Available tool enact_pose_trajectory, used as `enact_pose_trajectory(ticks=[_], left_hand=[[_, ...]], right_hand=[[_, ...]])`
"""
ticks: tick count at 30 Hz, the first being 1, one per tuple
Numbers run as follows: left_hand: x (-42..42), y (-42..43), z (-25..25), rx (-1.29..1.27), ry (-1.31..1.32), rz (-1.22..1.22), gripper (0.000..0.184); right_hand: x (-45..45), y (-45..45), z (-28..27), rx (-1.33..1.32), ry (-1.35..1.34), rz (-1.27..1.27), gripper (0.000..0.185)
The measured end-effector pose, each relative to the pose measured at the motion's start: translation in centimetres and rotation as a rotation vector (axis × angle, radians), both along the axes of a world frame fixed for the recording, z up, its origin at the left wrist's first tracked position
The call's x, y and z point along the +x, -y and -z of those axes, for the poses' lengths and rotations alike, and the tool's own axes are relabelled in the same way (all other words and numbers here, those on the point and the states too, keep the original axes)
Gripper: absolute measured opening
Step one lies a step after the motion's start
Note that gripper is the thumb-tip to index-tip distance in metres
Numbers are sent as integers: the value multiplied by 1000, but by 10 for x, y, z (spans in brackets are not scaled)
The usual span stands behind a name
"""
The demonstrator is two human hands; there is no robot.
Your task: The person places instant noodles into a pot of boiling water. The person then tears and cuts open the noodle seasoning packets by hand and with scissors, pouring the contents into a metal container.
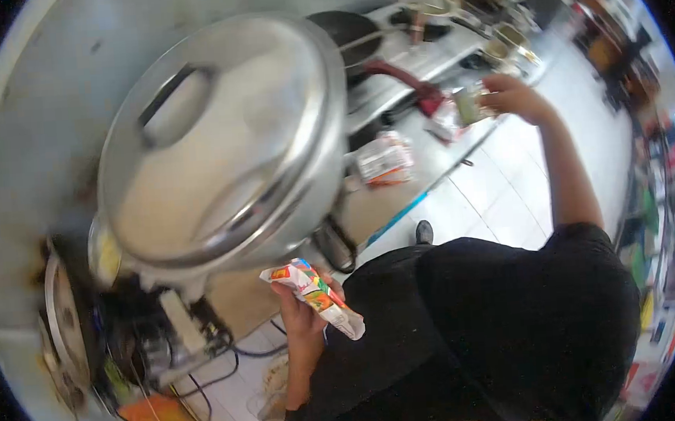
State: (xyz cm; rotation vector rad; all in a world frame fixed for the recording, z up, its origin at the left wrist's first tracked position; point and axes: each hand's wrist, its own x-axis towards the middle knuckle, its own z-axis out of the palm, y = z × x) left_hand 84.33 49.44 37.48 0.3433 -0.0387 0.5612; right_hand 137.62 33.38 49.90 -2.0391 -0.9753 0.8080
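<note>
My left hand (pixel 302 318) is closed around a colourful food packet (pixel 320 299), white with red, yellow and green print, in front of my black shirt. Out to the right, my right hand (pixel 516 99) pinches a small see-through packet (pixel 469 106) with greenish contents, blurred, over the counter's edge. Just left of it lie a dark red handled object (pixel 423 95), whose kind I cannot make out, and a shiny packet (pixel 446 119). Another white and orange packet (pixel 385 159) rests on the counter beside the big pot.
A large lidded metal pot (pixel 223 140) dominates the left. Behind it sits a black pan (pixel 349 37) on the stove. Farther right are several pots and strainers (pixel 426 2). Cables (pixel 234 358) hang at the lower left, near a leaning round lid (pixel 65 319). White floor tiles (pixel 499 172) show below.
</note>
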Motion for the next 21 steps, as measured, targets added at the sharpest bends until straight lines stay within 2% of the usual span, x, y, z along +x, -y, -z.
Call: enact_pose_trajectory(ticks=[2, 3, 5, 7, 9, 11, 13, 16, 19, 20, 21], left_hand=[[63, 13, 10, -2, -65, 44, 75], [98, 16, 12, 55, -8, 122, 75], [157, 31, 18, 61, -158, 114, 75], [207, 48, 15, 79, -269, 117, 75], [251, 59, 5, 76, -398, 120, 74], [295, 70, -10, 63, -483, 73, 73], [337, 76, -23, 113, -506, 54, 71], [382, 78, -28, 232, -366, 143, 66], [424, 81, -18, 198, -452, 135, 65], [441, 89, -19, 117, -605, 32, 67], [454, 89, -14, 114, -603, 105, 68]], right_hand=[[44, 21, 65, -138, 148, 44, 29], [65, 29, 97, -147, 175, 45, 29], [105, 50, 155, -192, 281, -31, 30], [144, 73, 191, -221, 282, -1, 31], [174, 90, 224, -251, 105, 200, 33], [186, 95, 217, 3, -206, 405, 32], [239, 99, 271, 81, -220, 501, 37], [269, 89, 275, 141, 39, 625, 45], [253, 81, 241, 255, 736, 537, 52], [240, 79, 218, 283, 459, 461, 52], [223, 78, 200, 308, 183, 378, 52]])
